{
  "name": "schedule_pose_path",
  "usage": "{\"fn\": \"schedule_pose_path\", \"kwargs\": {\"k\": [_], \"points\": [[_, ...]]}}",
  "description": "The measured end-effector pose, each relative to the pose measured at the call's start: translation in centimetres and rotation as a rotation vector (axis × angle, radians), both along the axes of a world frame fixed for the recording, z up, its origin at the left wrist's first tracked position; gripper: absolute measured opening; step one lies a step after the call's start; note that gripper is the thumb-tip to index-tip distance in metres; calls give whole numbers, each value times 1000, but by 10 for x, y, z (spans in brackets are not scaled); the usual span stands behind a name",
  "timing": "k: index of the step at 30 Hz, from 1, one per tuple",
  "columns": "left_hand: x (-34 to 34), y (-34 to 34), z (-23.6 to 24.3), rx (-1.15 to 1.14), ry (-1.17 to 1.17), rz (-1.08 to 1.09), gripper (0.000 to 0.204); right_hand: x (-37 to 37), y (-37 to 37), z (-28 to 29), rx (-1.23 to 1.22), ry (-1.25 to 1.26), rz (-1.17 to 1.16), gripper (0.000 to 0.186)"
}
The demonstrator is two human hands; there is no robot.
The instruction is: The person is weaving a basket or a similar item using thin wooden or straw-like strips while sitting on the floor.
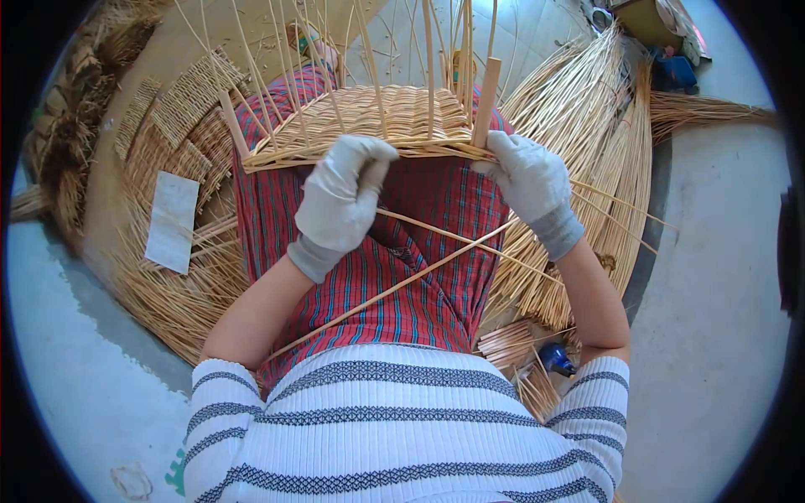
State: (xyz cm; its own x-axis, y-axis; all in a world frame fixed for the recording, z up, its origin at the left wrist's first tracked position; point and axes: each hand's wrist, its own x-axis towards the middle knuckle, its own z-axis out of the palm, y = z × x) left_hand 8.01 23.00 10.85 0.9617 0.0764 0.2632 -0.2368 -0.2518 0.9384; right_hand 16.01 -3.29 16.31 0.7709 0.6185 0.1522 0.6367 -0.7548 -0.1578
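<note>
— Where did the work lie?
— The woven wicker panel [407,109] sat across the far edge of the red checked cloth [419,325] over the person's lap. Slim upright rods [430,75] rose from it, and a flat wooden post stood at each near corner: the left post [235,126] leaned outward, and the right post [485,105] tilted a little to the right.
— And the hands?
— Both wore pale gloves with grey cuffs. The right hand [530,174] had its thumb and fingers closed on the panel's near right corner, at the foot of the right post. The left hand [345,197] was at the middle of the panel's near edge, its fingers curled inward.
— Did the left one grip anything?
— I couldn't tell; the glove hid whatever was inside the curl.
— What else was on the cloth?
— Two loose rods [394,289] crossed near its right edge, the longer one slanting down to the near left corner.
— And around the lap?
— On the floor [713,251], a big fanned bundle of pale rods [579,101] lay off the cloth's right edge, with short sticks [506,342] and a dark blue object [555,358] by the near right corner. Beyond the left edge lay woven pieces [189,96] and a white sheet [173,222].
</note>
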Motion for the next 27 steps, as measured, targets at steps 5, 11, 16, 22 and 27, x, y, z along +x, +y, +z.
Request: {"fn": "schedule_pose_path", "kwargs": {"k": [5,11,16,22,27], "points": [[-7,-25,-11,-478,631,-344,21,6,9,14,316,312,-188,47],[12,-41,-17,-816,732,-243,32,73,39,32,800,583,-294,55],[15,-46,-26,-916,710,-238,33,96,41,20,736,609,-304,44],[20,-45,-21,-1000,734,-239,34,109,58,26,707,302,-322,50],[26,-50,-13,-1109,821,-152,35,103,69,37,624,279,-261,37]]}}
